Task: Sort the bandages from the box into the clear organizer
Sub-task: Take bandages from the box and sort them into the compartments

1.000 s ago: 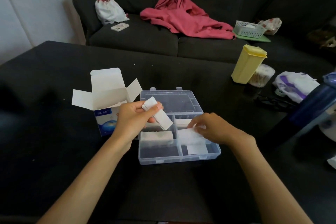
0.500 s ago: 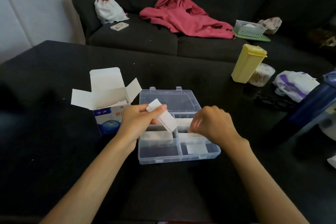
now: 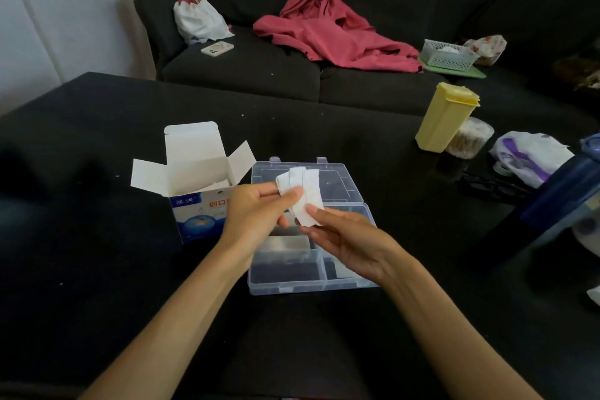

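Since half a second ago the right hand (image 3: 344,240) has lifted out of the organizer's right-hand compartments and come up to meet the left hand (image 3: 256,214); the small stack of bandages (image 3: 302,195), then pinched by the left hand alone, is now fanned between both. The left thumb and fingers pinch the upper part of the stack, while the right thumb presses its lower end against the right fingers; both hands are closed on it, above the middle of the clear organizer (image 3: 285,282). That organizer lies open on the black table (image 3: 97,269), its lid flat behind it; a few white bandages already lie in its compartments. Just left of it stands the box (image 3: 194,195), flaps up.

The risk, as I judge it, is that the fanned stack slips; a loose pinch during the handover could drop several into one compartment, or onto the table. The box front shows blue and orange Chinese characters, partly hidden by the left hand; I read "创口" and no more. Farther off stands a yellow container (image 3: 444,117); beyond that, a red garment (image 3: 331,32) on the sofa.
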